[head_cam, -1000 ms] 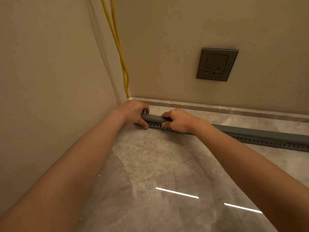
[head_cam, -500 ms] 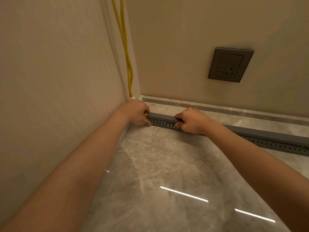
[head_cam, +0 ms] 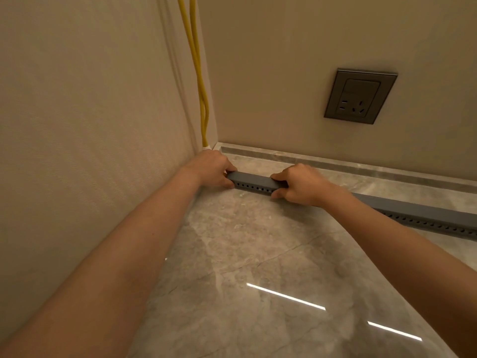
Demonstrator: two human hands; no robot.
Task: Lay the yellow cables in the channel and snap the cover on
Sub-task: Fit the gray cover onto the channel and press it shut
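Note:
A long grey channel (head_cam: 426, 219) with a row of small holes along its side lies on the floor, running from the corner off to the right. A flat grey cover (head_cam: 251, 178) sits on top of it. My left hand (head_cam: 211, 167) grips the channel's left end in the corner. My right hand (head_cam: 300, 184) presses on the cover a short way to the right, fingers on top, thumb at the front. Two yellow cables (head_cam: 197, 65) hang down the corner of the walls and vanish behind my left hand. Inside the channel nothing is visible.
Beige walls meet at the corner on the left. A grey wall socket (head_cam: 360, 95) sits on the back wall above a stone skirting (head_cam: 335, 161). The glossy marble floor (head_cam: 258, 267) stretches toward me between my forearms.
My right hand has slid right along the cover, widening the gap between my hands. The view has shifted so the corner and socket sit further right in the frame.

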